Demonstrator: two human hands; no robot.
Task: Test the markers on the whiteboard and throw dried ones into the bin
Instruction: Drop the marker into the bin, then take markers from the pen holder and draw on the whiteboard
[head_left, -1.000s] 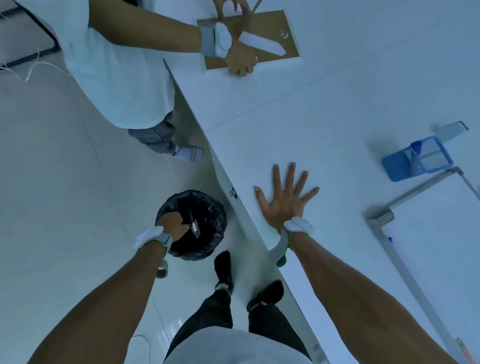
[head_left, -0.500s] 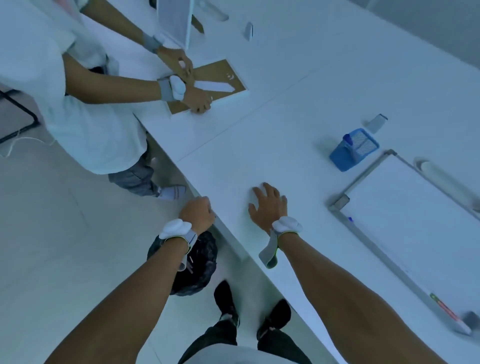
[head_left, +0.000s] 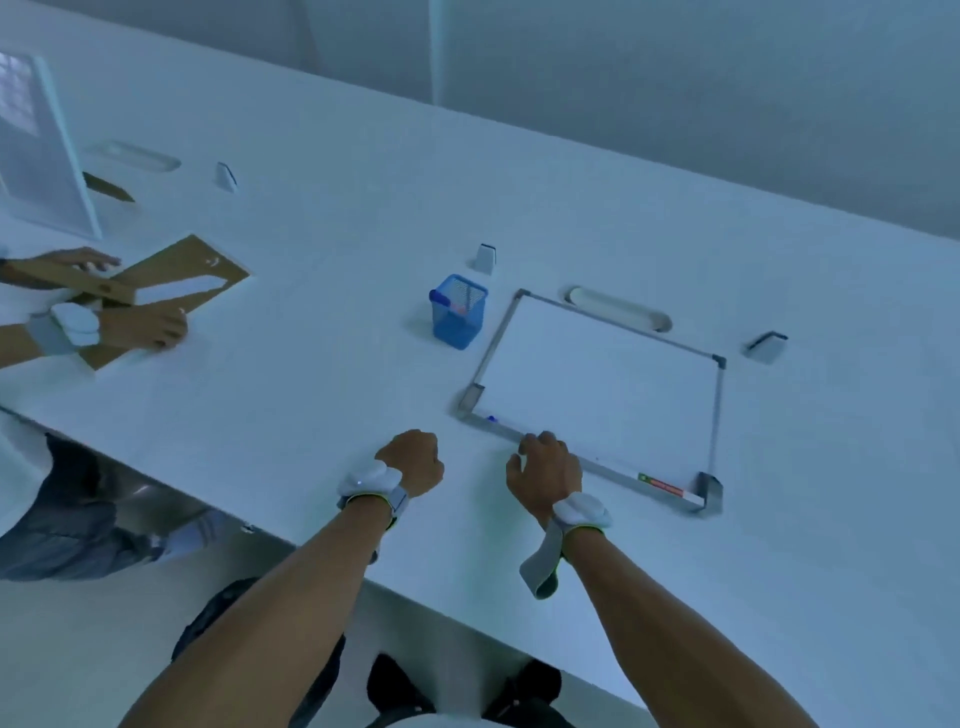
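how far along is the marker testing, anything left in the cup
Done: cannot tell from this view; the bin is out of sight and the whiteboard has only a small blue mark near its near-left corner. In hand: nothing; the left hand is a closed fist over the table and the right hand rests curled at the board's near frame. Left: the blue mesh cup holds at least a blue-capped marker, untested.

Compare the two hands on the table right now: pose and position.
The left hand is curled into a loose fist over bare table; the right hand has fingers bent down, resting at the whiteboard frame's near edge. Neither visibly holds a marker, and both wear white wrist devices.
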